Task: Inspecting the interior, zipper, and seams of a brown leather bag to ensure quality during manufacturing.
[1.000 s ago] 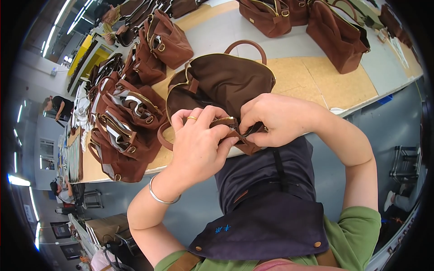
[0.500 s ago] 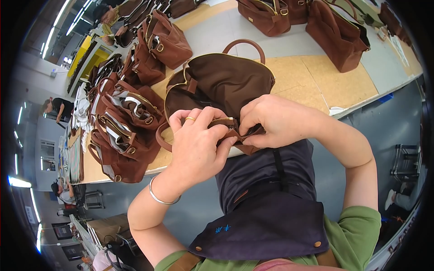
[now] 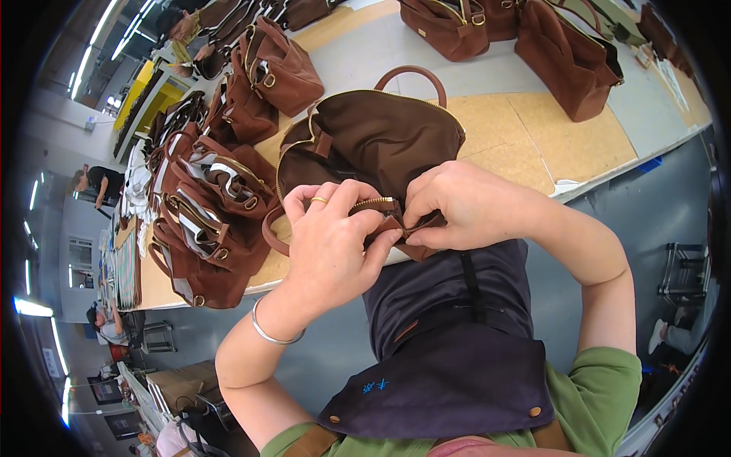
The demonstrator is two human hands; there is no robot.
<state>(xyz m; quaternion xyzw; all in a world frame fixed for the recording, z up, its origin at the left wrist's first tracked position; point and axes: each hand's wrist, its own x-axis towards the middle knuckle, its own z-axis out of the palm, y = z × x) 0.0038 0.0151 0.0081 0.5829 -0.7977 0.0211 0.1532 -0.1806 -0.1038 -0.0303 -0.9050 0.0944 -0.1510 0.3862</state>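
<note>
A brown leather handbag [image 3: 388, 137] lies wide open at the table's near edge, its dark brown lining showing inside a gold zipper. My left hand [image 3: 331, 236] pinches the bag's near edge beside the end of the zipper [image 3: 377, 203]. Close by on the right, my right hand [image 3: 457, 206] grips the same leather edge between thumb and fingers. The fingertips of both hands nearly meet there. One round handle [image 3: 411, 72] stands up on the bag's far side, and part of another handle [image 3: 274, 228] shows left of my left hand.
Several finished-looking brown handbags [image 3: 221, 221] crowd the table's left side. More brown bags [image 3: 567, 65] stand at the far right. The table [image 3: 525, 137] has a tan board on top. A person [image 3: 183, 34] works at the far left, and others sit or stand farther off.
My hands keep their pinch on the bag's edge, with only a very slight shift of the right hand and forearm. The bag stays in place.
</note>
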